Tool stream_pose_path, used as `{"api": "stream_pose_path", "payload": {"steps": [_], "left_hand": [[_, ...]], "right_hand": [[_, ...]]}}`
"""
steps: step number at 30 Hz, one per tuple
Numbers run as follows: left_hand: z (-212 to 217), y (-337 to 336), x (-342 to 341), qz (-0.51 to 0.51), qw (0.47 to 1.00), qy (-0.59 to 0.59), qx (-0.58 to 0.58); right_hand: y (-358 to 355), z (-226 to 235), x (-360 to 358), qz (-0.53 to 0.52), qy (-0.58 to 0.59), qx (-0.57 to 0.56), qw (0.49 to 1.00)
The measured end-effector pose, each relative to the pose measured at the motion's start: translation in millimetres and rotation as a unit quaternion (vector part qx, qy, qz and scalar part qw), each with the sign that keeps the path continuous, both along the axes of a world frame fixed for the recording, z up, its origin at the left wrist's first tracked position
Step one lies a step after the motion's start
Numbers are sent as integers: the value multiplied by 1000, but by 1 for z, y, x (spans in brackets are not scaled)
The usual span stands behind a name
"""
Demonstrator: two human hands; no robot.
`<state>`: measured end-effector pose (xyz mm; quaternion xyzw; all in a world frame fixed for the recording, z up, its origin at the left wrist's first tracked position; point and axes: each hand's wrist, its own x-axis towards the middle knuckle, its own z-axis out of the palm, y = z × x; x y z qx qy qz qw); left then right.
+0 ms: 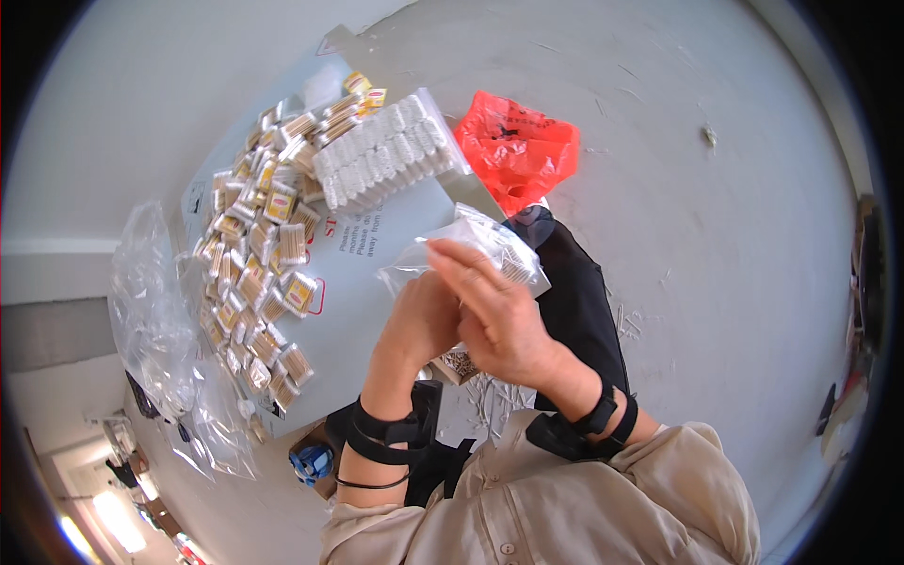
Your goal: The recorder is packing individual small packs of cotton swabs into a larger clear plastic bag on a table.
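Note:
A clear plastic bag [400, 273] with white-tipped cotton swabs [513, 264] showing at one end lies just beyond my hands, above the table's near edge. My left hand [419, 315] is closed in a fist at the near side of the bag and seems to grip it; its fingertips are hidden behind the other hand. Across it lies my right hand [499, 315], its upper fingers stretched out straight over the bag's near edge and its thumb out of sight. Farther off, a large clear pack of cotton swabs [386, 155] lies on the light blue board [367, 311].
Many small packets of cotton swabs [254, 254] are heaped on the board's left side. Crumpled clear plastic [155, 320] hangs at its left edge. A red plastic bag [518, 151] stands at the far right. Loose swabs [490, 405] and a small box [457, 365] sit near my lap.

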<state>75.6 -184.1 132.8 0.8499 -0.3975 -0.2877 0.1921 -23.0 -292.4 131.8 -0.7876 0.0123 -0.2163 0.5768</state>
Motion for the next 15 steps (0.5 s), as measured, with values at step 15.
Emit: {"api": "stream_pose_path", "payload": {"steps": [15], "left_hand": [[-37,-39,-3,-116,987,19,-112]], "right_hand": [[17,-10,0,-16,-23,9,1000]]}}
